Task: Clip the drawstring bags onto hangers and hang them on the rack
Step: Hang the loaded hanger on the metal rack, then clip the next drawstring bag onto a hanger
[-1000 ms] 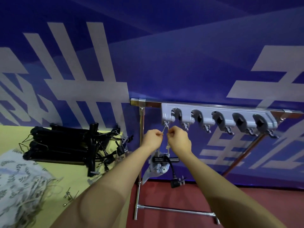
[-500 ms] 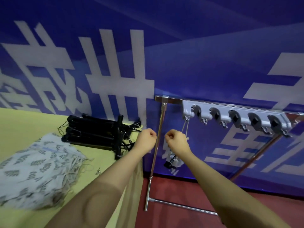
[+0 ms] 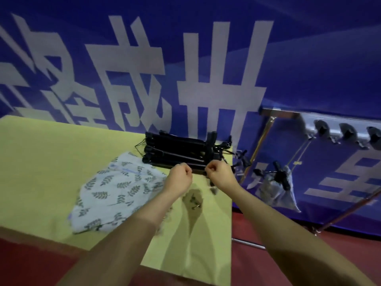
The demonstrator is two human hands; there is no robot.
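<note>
My left hand (image 3: 181,176) and my right hand (image 3: 219,174) hover side by side over the yellow table (image 3: 41,162), both with fingers curled and nothing visible in them. Just behind them lies a stack of black clip hangers (image 3: 179,151). A pile of white leaf-print drawstring bags (image 3: 117,190) lies left of my left hand. At the right, one bag on a black hanger (image 3: 278,182) hangs from the grey hook strip (image 3: 340,133) on the metal rack (image 3: 274,112).
A small metal clip (image 3: 194,203) lies on the table under my hands. The table's right edge runs close to the rack's upright post (image 3: 257,145). A blue banner wall stands behind; the floor is red.
My view has swung left from the rack to the table. Both hands left the hanger hook on the rack and now hover over the table by the hanger stack.
</note>
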